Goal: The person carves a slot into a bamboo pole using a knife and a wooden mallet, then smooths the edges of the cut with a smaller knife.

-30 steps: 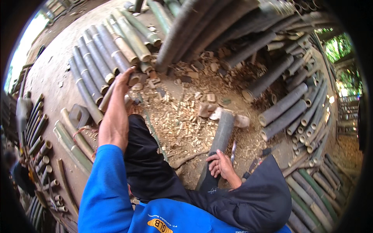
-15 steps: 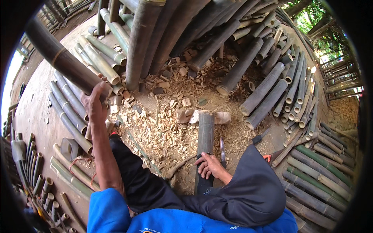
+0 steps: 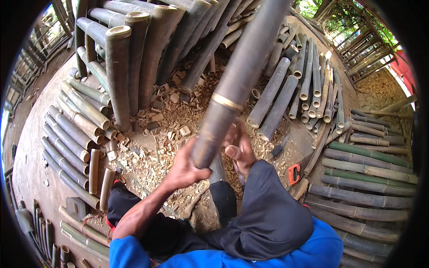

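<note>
A thick, dark bamboo pole (image 3: pixel 243 67) with a pale node ring slants up across the middle, blurred by motion. My left hand (image 3: pixel 185 167) is closed round its lower end. Just right of the pole is my right hand (image 3: pixel 241 154), its thumb apart and its fingers partly hidden behind the bamboo; it looks open, and whether it touches the pole is unclear. Beneath both hands, a bamboo length (image 3: pixel 217 169) lies between my legs, partly under a dark covering (image 3: pixel 223 198). A dark-handled knife (image 3: pixel 280 146) rests on the ground to the right.
Wood chips (image 3: pixel 152 167) cover the ground ahead. Upright bamboo poles (image 3: pixel 117 76) stand at the far left, with cut tubes (image 3: pixel 67 145) stacked below them. More tubes (image 3: pixel 272 105) lie at the far right. A saw with an orange handle (image 3: pixel 294 174) sits beside a bamboo pile (image 3: pixel 362 194).
The bamboo pole has swung from the far left to the middle with my left hand. My right hand has left the lying bamboo length and risen beside the pole. The view has shifted too.
</note>
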`<state>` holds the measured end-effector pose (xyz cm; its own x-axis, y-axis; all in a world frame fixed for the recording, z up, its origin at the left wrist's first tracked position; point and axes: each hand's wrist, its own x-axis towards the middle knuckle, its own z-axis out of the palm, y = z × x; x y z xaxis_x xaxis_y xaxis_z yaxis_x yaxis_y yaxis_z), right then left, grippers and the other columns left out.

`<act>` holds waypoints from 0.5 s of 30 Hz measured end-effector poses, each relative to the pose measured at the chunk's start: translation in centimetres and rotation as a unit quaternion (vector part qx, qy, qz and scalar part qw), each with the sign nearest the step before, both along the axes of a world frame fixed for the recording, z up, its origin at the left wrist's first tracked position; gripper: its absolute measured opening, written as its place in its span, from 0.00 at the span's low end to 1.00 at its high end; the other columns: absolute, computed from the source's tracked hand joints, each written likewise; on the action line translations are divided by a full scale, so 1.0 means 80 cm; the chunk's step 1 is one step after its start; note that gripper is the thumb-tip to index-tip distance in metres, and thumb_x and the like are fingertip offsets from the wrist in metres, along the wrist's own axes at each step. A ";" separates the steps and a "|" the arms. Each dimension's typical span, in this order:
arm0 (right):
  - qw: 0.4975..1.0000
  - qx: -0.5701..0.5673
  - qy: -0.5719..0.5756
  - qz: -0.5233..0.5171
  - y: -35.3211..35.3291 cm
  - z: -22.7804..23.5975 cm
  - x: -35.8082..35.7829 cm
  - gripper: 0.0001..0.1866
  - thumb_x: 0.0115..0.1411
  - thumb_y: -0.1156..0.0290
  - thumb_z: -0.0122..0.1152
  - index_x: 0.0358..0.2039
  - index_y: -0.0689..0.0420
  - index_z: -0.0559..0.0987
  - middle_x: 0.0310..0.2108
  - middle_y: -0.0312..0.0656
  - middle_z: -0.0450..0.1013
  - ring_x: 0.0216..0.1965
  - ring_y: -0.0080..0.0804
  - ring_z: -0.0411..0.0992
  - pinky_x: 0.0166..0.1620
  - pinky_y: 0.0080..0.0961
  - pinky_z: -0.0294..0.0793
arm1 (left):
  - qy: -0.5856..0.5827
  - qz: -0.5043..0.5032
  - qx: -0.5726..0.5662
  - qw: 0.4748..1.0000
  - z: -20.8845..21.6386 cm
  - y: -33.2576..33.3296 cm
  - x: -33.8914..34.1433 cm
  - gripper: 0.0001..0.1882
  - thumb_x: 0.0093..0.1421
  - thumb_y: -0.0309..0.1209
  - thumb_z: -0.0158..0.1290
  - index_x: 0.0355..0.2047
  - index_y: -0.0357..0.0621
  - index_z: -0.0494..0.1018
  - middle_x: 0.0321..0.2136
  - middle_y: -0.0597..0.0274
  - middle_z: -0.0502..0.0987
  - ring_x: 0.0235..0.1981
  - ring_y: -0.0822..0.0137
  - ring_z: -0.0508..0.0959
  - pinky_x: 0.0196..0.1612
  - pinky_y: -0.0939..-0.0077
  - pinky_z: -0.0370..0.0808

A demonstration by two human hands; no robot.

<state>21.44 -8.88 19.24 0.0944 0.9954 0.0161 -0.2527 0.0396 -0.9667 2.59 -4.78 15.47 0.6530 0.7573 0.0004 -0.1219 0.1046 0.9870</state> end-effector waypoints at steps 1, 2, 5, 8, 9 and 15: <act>0.998 0.012 -0.050 -0.024 0.002 0.015 0.005 0.51 0.47 0.45 0.77 0.63 0.58 0.62 0.51 0.47 0.71 0.53 0.39 0.73 0.56 0.40 0.75 | 0.031 -0.039 0.007 0.999 -0.021 -0.012 0.021 0.55 0.42 0.48 0.73 0.64 0.34 0.58 0.46 0.53 0.73 0.44 0.59 0.77 0.45 0.64 0.77; 0.993 -0.040 0.014 -0.110 0.015 -0.030 0.000 0.44 0.49 0.54 0.76 0.59 0.59 0.64 0.44 0.46 0.74 0.44 0.40 0.78 0.48 0.41 0.81 | 0.097 -0.066 0.019 0.993 -0.040 -0.014 0.012 0.58 0.42 0.46 0.73 0.67 0.35 0.55 0.47 0.51 0.73 0.46 0.59 0.76 0.48 0.62 0.77; 0.953 -0.079 -0.028 -0.292 0.009 -0.063 0.051 0.33 0.47 0.67 0.75 0.51 0.60 0.69 0.36 0.41 0.73 0.33 0.33 0.78 0.38 0.33 0.83 | 0.212 -0.243 0.100 0.941 -0.020 0.014 0.019 0.64 0.45 0.55 0.73 0.70 0.34 0.50 0.64 0.34 0.62 0.63 0.47 0.68 0.66 0.54 0.65; 0.931 -0.103 -0.074 -0.341 -0.018 -0.128 0.136 0.31 0.46 0.72 0.74 0.50 0.60 0.70 0.36 0.40 0.73 0.32 0.31 0.75 0.38 0.31 0.80 | 0.352 -0.238 0.237 0.873 -0.014 0.048 -0.016 0.60 0.46 0.57 0.71 0.72 0.44 0.53 0.69 0.39 0.57 0.68 0.45 0.63 0.71 0.52 0.61; 0.920 -0.112 -0.118 -0.357 -0.027 -0.146 0.157 0.30 0.47 0.71 0.74 0.50 0.61 0.71 0.36 0.39 0.73 0.32 0.30 0.74 0.39 0.30 0.79 | 0.324 -0.219 0.110 0.914 0.005 0.062 -0.034 0.57 0.47 0.55 0.72 0.70 0.44 0.58 0.66 0.42 0.64 0.66 0.46 0.66 0.70 0.53 0.62; 0.860 -0.174 -0.218 -0.428 -0.029 -0.216 0.233 0.36 0.45 0.67 0.78 0.51 0.67 0.69 0.43 0.50 0.74 0.42 0.40 0.74 0.49 0.35 0.74 | 0.457 0.042 0.176 0.871 0.009 0.111 -0.177 0.39 0.49 0.40 0.71 0.61 0.45 0.71 0.52 0.44 0.79 0.56 0.51 0.78 0.57 0.58 0.75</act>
